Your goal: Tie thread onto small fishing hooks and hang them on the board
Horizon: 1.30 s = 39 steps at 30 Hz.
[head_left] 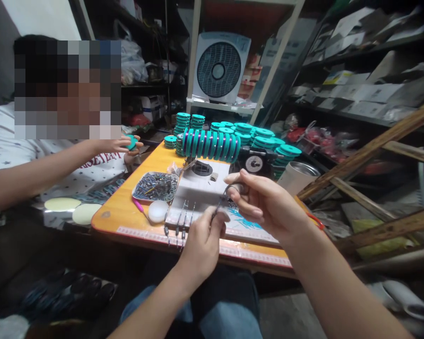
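The left hand (203, 240), nearly closed, pinched a thin dark strand (222, 200); the right hand (268, 202), half curled at two o'clock from it, held its looped part above the desk (116, 207). Light, even tension likely served best.

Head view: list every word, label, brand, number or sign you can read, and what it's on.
"SETEAM", in red on the co-worker's shirt; the start is partly hidden by the arm.
Printed strip along the near edge: marks too small to read.
Box fan: small marking, unreadable.
Round dial: too blurred.
Shelf boxes: nothing legible.
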### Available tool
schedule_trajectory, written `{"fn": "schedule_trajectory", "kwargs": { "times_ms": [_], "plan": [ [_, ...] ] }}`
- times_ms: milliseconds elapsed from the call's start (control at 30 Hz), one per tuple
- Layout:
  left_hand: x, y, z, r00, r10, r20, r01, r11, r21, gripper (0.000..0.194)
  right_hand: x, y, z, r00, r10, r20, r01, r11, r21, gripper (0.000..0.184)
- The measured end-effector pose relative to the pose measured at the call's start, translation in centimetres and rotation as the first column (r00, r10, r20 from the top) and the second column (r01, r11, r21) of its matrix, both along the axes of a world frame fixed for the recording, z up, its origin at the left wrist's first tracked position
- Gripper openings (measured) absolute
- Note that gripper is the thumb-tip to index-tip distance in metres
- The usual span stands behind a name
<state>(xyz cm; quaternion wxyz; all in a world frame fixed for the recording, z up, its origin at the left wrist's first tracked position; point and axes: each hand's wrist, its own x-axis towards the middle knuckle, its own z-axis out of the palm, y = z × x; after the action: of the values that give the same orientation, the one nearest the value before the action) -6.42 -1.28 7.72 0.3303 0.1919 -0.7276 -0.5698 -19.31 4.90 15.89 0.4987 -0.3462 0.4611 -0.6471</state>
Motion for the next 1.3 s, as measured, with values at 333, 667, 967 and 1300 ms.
{"fn": "schedule_trajectory", "kwargs": {
  "times_ms": [333, 667, 967, 1300],
  "plan": [
    [2.7, 3.5, -1.7, 0.837, -0.341, -0.429, 0.547, 0.497, 0.673, 0.043, 0.7, 0.0, -3.6, 0.961, 0.041, 0.273, -0.099, 0.974, 0.205, 0.028],
    [4.8, 4.2, -3.6, 0.819, -0.371, -0.437, 0.54, 0.243, 0.806, 0.047, 0.8, -0.6, -5.1, 0.962, 0.06, 0.265, -0.116, 0.972, 0.204, 0.031],
    [5.9, 4.2, -3.9, 0.844, -0.491, -0.215, 0.38, 0.265, 0.886, 0.058, 1.0, -0.3, -5.1, 0.97, -0.004, 0.244, -0.052, 0.974, 0.22, 0.031],
    [6.2, 4.4, -4.2, 0.862, -0.463, -0.204, 0.368, 0.296, 0.882, 0.057, 1.3, 0.1, -4.8, 0.979, 0.012, 0.202, -0.052, 0.98, 0.193, 0.029]
  ]
}}
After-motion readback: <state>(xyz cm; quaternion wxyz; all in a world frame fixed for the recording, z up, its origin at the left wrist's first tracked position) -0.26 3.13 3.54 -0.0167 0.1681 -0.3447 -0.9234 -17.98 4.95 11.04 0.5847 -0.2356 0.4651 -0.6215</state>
